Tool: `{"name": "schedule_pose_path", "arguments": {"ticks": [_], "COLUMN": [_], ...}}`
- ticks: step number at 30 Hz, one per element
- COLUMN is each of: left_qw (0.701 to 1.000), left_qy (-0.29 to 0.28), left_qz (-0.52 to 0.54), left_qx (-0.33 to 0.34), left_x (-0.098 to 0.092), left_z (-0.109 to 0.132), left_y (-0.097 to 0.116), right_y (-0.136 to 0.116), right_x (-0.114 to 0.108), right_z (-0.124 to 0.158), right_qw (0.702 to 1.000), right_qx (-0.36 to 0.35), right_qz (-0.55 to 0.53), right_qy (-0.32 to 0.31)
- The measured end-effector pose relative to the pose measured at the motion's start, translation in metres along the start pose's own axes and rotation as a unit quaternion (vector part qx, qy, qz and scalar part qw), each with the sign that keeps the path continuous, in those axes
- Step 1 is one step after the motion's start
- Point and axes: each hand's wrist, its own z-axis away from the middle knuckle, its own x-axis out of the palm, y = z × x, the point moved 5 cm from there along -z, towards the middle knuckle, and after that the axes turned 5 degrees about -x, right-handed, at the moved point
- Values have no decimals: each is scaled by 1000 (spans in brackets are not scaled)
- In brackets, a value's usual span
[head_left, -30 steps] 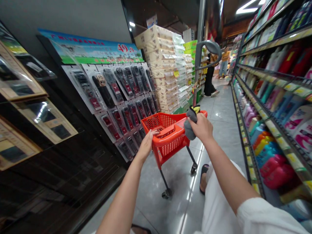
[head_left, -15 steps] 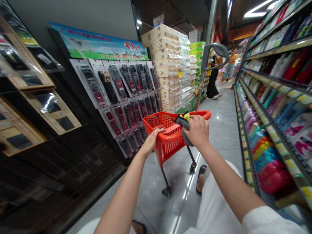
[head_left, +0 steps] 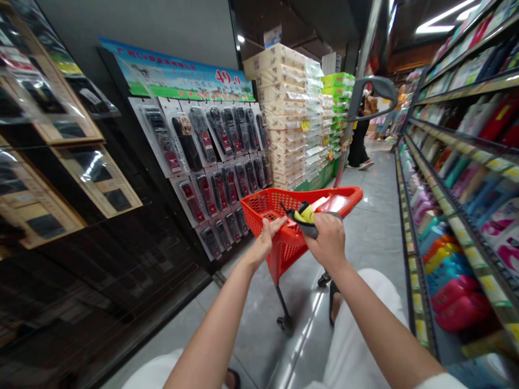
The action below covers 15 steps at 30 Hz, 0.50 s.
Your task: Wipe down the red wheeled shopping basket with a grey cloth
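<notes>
A red plastic shopping cart (head_left: 279, 254) stands in front of me on thin dark legs with casters, its basket pierced with small holes. My right hand (head_left: 327, 237) is closed around a grey and yellow cloth-like item (head_left: 305, 215) with a thin black strap end, just above the near rim of the basket. Exactly what kind of item it is, I cannot make out. At the rim's left part lies my left hand (head_left: 265, 240), fingers stretched out towards the item and thumb apart. Its fingertips are partly hidden behind the rim area.
A metal pole with a grey handle loop (head_left: 375, 100) rises behind the cart. Left are packaged belts (head_left: 217, 135) on a rack and boxed sets (head_left: 97, 178). Stacked cartons (head_left: 281, 113) stand beyond. Shelves of bottles (head_left: 458, 216) line the right. A person (head_left: 359, 140) walks ahead.
My left hand has shifted right along the rim, its fingers now reaching towards the item. The grey and yellow item has turned in my right hand, showing more yellow.
</notes>
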Motion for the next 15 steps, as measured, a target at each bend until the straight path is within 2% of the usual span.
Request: {"name": "schedule_pose_path", "arguments": {"ticks": [3,5,7,9,10,11,13,15], "left_qw": [999,998,998,996,992,988,969,947], "left_qy": [-33,-40,-11,58,75,66,-3,-33], "left_qz": [22,34,30,-23,-76,-136,-246,-319], "left_qx": [4,21,48,65,63,41,-22,-21], "left_x": [14,14,5,-11,-16,-17,-9,4], "left_z": [7,5,-4,-19,-27,-36,-49,-57], "left_y": [10,10,3,-11,-21,-32,-56,-67], "right_y": [-20,-21,-10,6,15,25,46,64], "right_x": [-8,-15,-23,-28,-30,-31,-33,-34], "right_z": [9,14,18,20,21,21,20,20], "right_qw": [998,997,994,989,988,989,992,993], "right_qx": [-55,-78,-95,-106,-102,-87,-34,34], "right_qz": [4,-16,-59,-102,-114,-119,-108,-71], "right_qy": [-21,-22,-14,1,12,25,56,93]}}
